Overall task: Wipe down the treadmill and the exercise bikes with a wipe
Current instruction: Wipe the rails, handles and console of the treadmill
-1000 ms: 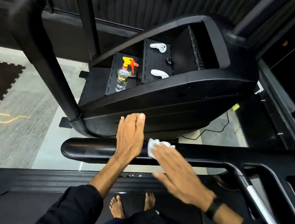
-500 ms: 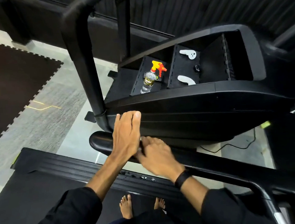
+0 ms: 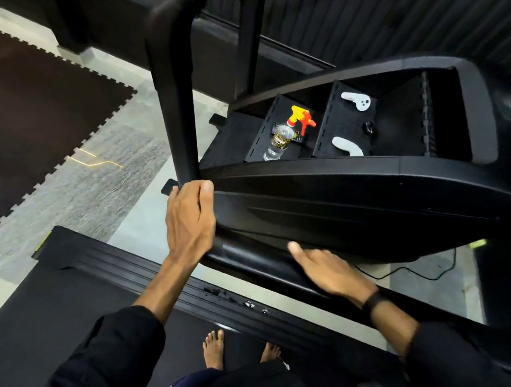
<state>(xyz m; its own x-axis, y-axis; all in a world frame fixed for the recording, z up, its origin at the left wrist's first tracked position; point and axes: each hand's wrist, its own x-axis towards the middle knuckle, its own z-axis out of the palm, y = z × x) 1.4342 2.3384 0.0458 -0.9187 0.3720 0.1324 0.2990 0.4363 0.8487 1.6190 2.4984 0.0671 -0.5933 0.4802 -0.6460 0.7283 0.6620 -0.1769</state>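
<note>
- Overhead, one treadmill console (image 3: 360, 200) is seen, black, with open compartments on top; all places below are given from it.
- One spray bottle (image 3: 286, 135) with a yellow and red trigger lies in the left compartment; two white controllers (image 3: 356, 101) (image 3: 348, 146) and one small dark item, too small to identify, lie in the middle one.
- Two hands are counted. The left hand (image 3: 190, 223) is laid at the console's left end, just below the upright post (image 3: 174, 107), its fingers nearly straight and pressed together against the black surface.
- The right hand (image 3: 329, 267) is placed on the crossbar (image 3: 254, 250) under the console, thumb out, fingers curled down and blurred; what is held cannot be told.
- No wipe can be made out; it may be hidden beneath the right hand.
- Two bare feet (image 3: 214, 347) are seen below on the belt (image 3: 54, 311), partly cut off by dark clothing.
</note>
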